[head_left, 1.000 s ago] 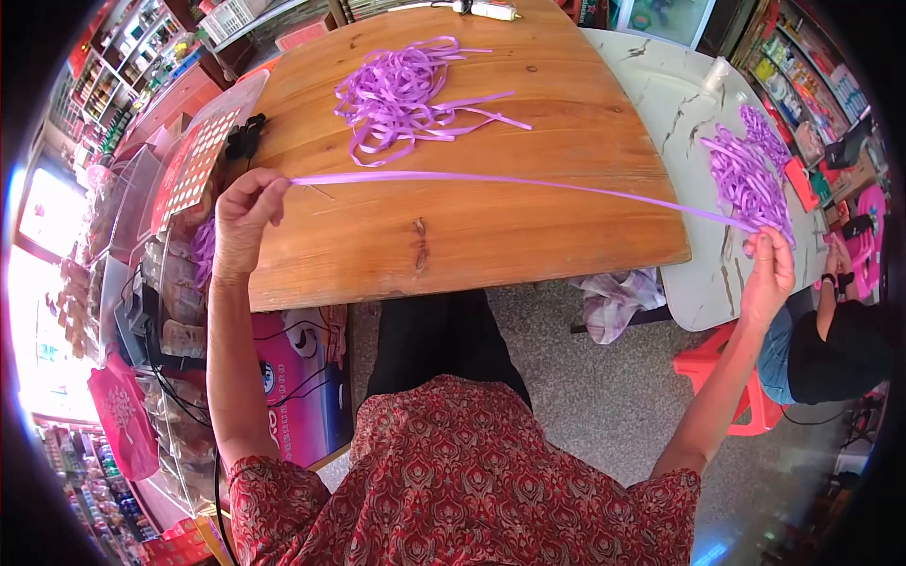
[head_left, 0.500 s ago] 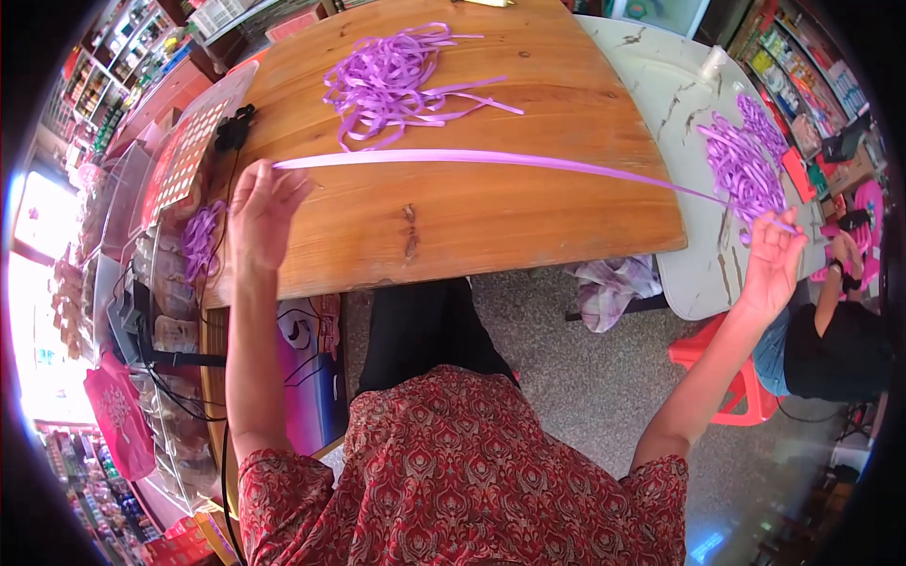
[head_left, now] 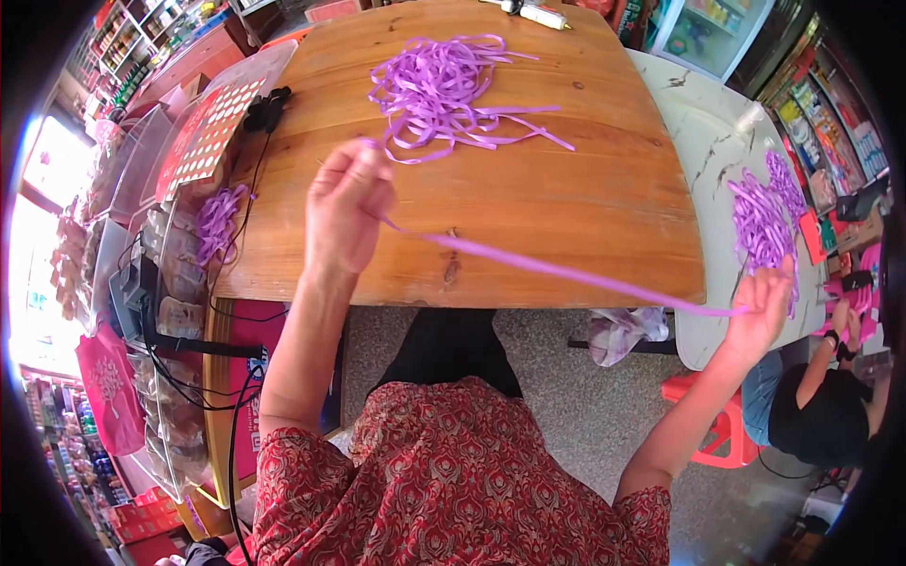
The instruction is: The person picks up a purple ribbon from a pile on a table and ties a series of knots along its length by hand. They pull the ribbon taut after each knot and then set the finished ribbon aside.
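Note:
A length of purple ribbon [head_left: 557, 274] runs between my two hands, sagging a little above the near edge of the wooden table. My left hand [head_left: 351, 203] pinches one end, fingers closed, over the left part of the tabletop. At the right, my right hand [head_left: 761, 309] is closed on the other end beside the white marble-patterned table. A loose pile of purple ribbons [head_left: 444, 90] lies on the far part of the wooden table, just beyond my left hand. More purple ribbons [head_left: 763, 222] are heaped on the white table, close past my right hand.
The wooden table [head_left: 585, 208] adjoins the white table [head_left: 703, 330]. A small purple ribbon bunch [head_left: 219, 224] hangs at the left edge by a black cable. A glue gun [head_left: 533, 13] lies at the far edge. At the right, another person [head_left: 821, 406] sits near a red stool [head_left: 722, 439].
My left hand has moved right and forward over the table, and my right hand has come lower. The ribbon between them has slackened from nearly taut. The whole view has shifted slightly.

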The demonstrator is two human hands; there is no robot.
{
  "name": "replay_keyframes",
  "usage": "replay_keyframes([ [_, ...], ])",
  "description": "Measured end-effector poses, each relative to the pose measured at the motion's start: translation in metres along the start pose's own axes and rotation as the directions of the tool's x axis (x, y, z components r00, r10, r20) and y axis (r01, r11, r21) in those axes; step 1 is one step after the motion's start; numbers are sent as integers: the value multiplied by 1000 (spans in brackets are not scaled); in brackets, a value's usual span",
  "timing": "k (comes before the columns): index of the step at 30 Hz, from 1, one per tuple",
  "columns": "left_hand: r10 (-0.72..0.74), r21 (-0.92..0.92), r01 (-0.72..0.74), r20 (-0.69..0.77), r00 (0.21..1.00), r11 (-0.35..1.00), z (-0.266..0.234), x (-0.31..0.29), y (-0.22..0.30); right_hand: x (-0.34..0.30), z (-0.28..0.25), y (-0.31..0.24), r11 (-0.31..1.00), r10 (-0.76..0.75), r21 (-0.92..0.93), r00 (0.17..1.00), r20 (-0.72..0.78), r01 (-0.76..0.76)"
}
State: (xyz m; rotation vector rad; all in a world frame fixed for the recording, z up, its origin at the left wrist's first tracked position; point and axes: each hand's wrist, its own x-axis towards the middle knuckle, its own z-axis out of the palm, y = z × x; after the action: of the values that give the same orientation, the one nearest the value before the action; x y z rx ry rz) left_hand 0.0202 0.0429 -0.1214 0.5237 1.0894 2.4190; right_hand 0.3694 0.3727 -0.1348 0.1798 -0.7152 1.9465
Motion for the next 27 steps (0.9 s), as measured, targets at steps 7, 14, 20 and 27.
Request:
replay_keyframes([
  [7, -223, 180, 191, 183, 957, 965, 26, -7, -27, -10, 74, 141, 652, 85, -755, 996, -19, -70],
  [14, -222, 355, 150, 174, 959, 923, 18, -3, -33, -6, 111, 217, 581, 271, -808, 911, 310, 102],
  [20, -494, 204, 455, 229, 839, 867, 4, 5, -27, 7, 139, 254, 447, 406, -826, 745, 530, 344],
  [27, -482, 238, 426, 285, 828, 873, -12, 14, -29, 9, 139, 270, 463, 443, -810, 698, 562, 359],
])
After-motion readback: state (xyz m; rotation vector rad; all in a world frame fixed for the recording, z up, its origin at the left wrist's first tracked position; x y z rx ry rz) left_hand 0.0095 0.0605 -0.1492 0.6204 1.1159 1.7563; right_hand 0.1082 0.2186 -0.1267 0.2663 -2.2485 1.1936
